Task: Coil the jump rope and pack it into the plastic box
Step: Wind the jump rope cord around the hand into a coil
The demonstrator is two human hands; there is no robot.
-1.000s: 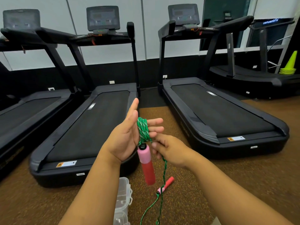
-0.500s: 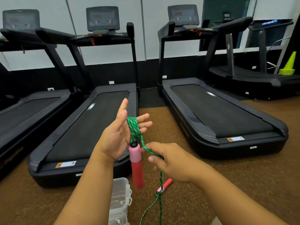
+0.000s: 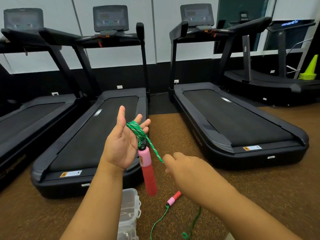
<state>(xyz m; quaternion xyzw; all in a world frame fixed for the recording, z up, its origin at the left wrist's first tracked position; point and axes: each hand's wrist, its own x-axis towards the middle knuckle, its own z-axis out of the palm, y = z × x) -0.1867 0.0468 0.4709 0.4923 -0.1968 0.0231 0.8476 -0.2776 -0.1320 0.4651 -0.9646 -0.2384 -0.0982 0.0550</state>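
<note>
My left hand [image 3: 121,142] is raised palm up with fingers spread, and several turns of the green jump rope [image 3: 136,131] are wound around its fingers. One pink and red handle [image 3: 147,170] hangs down from those coils. My right hand [image 3: 180,168] pinches the rope a little below and right of the coils, pulling a taut strand. The second handle [image 3: 174,199] lies on the floor with loose rope trailing from it. The clear plastic box [image 3: 129,207] stands on the floor under my left forearm.
Black treadmills [image 3: 233,125] line the far side of the brown speckled floor [image 3: 173,132], one straight ahead on the left and one on the right. A stack of yellow-green cones [image 3: 310,70] stands at the far right.
My right hand has drawn the rope down and to the right, away from the left hand. The left hand has shifted left with the coils, and the hanging handle swings.
</note>
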